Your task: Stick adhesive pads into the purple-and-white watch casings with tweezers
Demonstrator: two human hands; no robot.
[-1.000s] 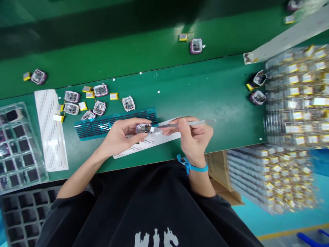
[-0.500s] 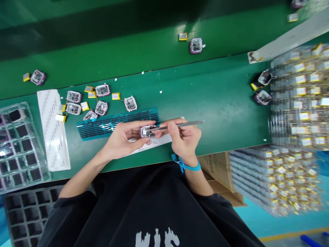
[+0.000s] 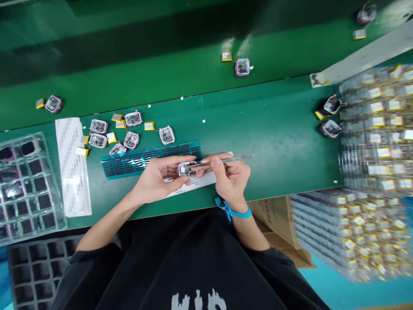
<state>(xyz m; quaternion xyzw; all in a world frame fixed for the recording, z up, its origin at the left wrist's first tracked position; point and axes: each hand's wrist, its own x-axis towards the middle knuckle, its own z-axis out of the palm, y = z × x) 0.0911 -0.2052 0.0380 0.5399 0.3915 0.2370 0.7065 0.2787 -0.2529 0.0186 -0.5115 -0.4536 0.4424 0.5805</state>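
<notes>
Between the thumb and fingers of my left hand (image 3: 158, 178) is a small device housing (image 3: 184, 169), purple-rimmed, with its circuit board facing up. My right hand (image 3: 230, 174) grips metal tweezers (image 3: 232, 159), their tips reaching over the board. Whether the tips pinch anything is too small to tell. Under both hands lies a white printed sheet (image 3: 203, 180). Just behind my left hand is a blue strip with dark slots (image 3: 121, 168). Several open housings with circuit boards, such as this one (image 3: 167, 135), lie farther back beside yellow-edged battery cells (image 3: 149, 125).
A clear compartment tray (image 3: 40, 181) and a white strip sheet (image 3: 75, 172) sit at the left. Stacked clear trays of batteries (image 3: 374, 129) rise at the right, below a slanted white bar (image 3: 358, 54). A cardboard box (image 3: 274, 215) stands below the table edge.
The view has shifted slightly, so the table items appear a little lower. Both hands keep their holds, and the tweezers stay over the board with little movement.
</notes>
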